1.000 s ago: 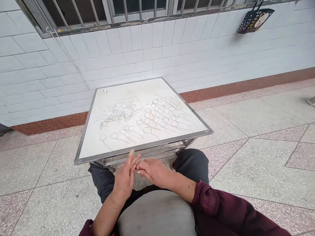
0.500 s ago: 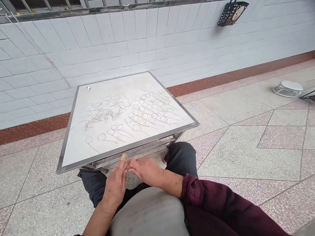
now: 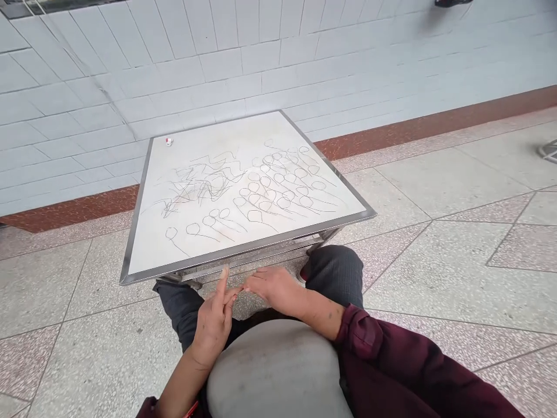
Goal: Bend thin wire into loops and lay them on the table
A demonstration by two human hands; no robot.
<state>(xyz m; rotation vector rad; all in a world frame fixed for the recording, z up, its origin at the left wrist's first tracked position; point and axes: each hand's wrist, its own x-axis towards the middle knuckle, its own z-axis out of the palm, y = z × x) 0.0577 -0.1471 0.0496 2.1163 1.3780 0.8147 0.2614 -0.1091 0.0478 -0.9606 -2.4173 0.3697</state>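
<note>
My left hand (image 3: 213, 325) is in front of the table's near edge, one finger pointing up and the other fingers pressed together towards the right hand. Facing it, my right hand (image 3: 276, 292) has its fingers closed in a pinch. The fingertips of both hands meet or nearly meet above my lap. Whatever is pinched between them is too small to make out. Just beyond the hands stands a square table (image 3: 248, 249) with a white top and a grey metal rim. Thin dark scribbles and loops with tails (image 3: 261, 191) cover much of its top.
A small white and red object (image 3: 169, 141) lies near the table's far left corner. Behind the table runs a white tiled wall (image 3: 195, 75) with a brown base strip. Part of a stool's metal frame (image 3: 549, 151) shows at the right edge. My knees flank the table's near side.
My view has tilted down and shifted left, so the table sits higher and farther right. My hands have drawn slightly apart, with the fingertips still close together.
</note>
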